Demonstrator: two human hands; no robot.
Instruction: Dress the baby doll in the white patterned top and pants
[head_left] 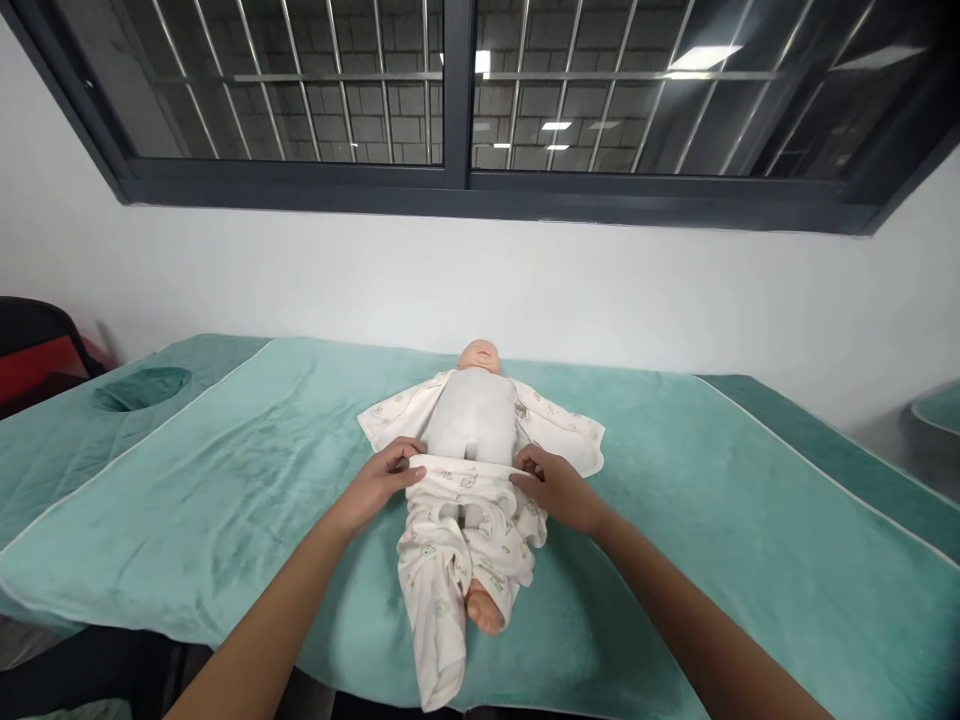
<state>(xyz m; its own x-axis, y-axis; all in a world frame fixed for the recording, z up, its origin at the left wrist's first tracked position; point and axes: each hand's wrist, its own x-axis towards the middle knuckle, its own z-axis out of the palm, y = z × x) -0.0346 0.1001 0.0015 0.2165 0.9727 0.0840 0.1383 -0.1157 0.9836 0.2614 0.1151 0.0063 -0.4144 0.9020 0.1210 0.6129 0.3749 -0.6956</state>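
Observation:
A baby doll (471,410) lies on its back, its head towards the wall. Printed white pants (435,560) are on its legs, with the waistband at the lower belly. My left hand (384,478) pinches the waistband at its left end. At the other end, my right hand (553,485) grips the same band between thumb and fingers. One bare foot (484,608) pokes out of the right pant leg; the left pant leg hangs long and hides the other foot. An open printed jacket (559,425) spreads out on both sides of the doll's grey-white torso.
A green sheet (247,500) covers the padded bed, which has a round hole (142,388) at its left end. Behind it stand a white wall (360,275) and a dark-framed window (457,180) with bars. A red and black object (37,365) is at far left.

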